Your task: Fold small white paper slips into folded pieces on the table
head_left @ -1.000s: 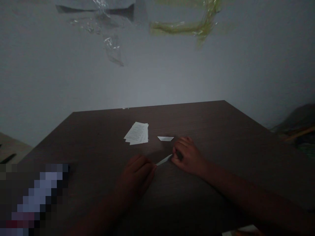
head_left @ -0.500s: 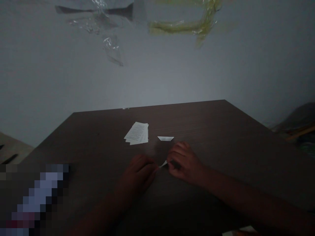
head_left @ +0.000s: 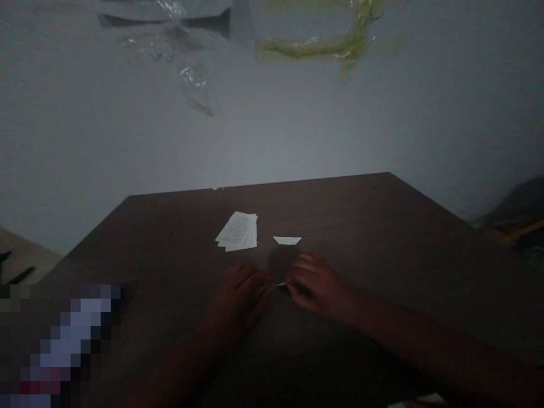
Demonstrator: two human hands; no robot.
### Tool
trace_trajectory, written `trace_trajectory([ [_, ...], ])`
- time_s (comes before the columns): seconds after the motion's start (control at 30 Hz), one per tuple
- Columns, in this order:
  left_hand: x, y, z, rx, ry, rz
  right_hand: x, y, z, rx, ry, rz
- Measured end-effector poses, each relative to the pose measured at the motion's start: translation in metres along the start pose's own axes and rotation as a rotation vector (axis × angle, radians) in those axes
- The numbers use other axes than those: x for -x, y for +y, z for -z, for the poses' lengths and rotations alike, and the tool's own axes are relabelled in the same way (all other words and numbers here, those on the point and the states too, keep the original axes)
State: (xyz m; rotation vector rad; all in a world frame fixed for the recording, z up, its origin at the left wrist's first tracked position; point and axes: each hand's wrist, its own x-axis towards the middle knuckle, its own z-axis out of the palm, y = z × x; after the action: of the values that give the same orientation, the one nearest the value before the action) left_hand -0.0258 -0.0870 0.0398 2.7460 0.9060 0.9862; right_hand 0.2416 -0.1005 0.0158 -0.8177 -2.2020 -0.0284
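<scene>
Paper strip (head_left: 279,284): between the two hands, low over the bench (head_left: 331,215), nearer than the folded paper (head_left: 287,241).
Left hand (head_left: 244,297): fingertips pinched on its left end.
Right hand (head_left: 317,286): pinched on its right end.
Handling: probably very light, limp, easily creased or torn.
Hold: both ends, gently, thumb against fingertips.
</scene>
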Motion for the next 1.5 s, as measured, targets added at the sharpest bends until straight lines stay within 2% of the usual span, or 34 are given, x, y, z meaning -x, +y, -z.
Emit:
trace_trajectory([
  [0.23,0.004,0.015,-0.009,-0.148,0.059,-0.033,-0.004,-0.021,-0.002,0.184,0.032,0.060],
  [0.4,-0.006,0.028,-0.004,-0.141,0.040,-0.067,-0.006,-0.029,-0.001,0.187,0.067,0.085],
  [0.5,-0.008,0.031,-0.002,-0.161,0.050,-0.040,-0.007,-0.029,0.001,0.164,0.098,0.090],
  [0.63,-0.007,0.025,-0.001,-0.220,0.036,-0.025,-0.005,-0.026,0.004,0.136,0.099,0.086],
  [0.83,0.001,-0.003,0.009,-0.328,-0.038,0.053,-0.002,-0.013,0.008,0.146,0.120,0.064],
  [0.9,0.004,-0.006,0.007,-0.326,0.037,0.084,-0.001,-0.010,0.008,0.164,0.114,0.050],
  [0.97,0.006,-0.003,0.002,-0.278,0.113,0.032,-0.001,-0.010,0.006,0.171,0.099,0.047],
  [1.07,0.002,0.011,-0.004,-0.222,0.150,-0.038,-0.001,-0.014,0.001,0.157,0.077,0.061],
  [1.27,-0.006,0.028,-0.004,-0.180,0.037,-0.086,-0.002,-0.025,-0.002,0.119,0.062,0.062],
  [1.5,-0.006,0.021,0.000,-0.265,0.043,-0.051,-0.005,-0.024,0.003,0.087,0.108,0.109],
])
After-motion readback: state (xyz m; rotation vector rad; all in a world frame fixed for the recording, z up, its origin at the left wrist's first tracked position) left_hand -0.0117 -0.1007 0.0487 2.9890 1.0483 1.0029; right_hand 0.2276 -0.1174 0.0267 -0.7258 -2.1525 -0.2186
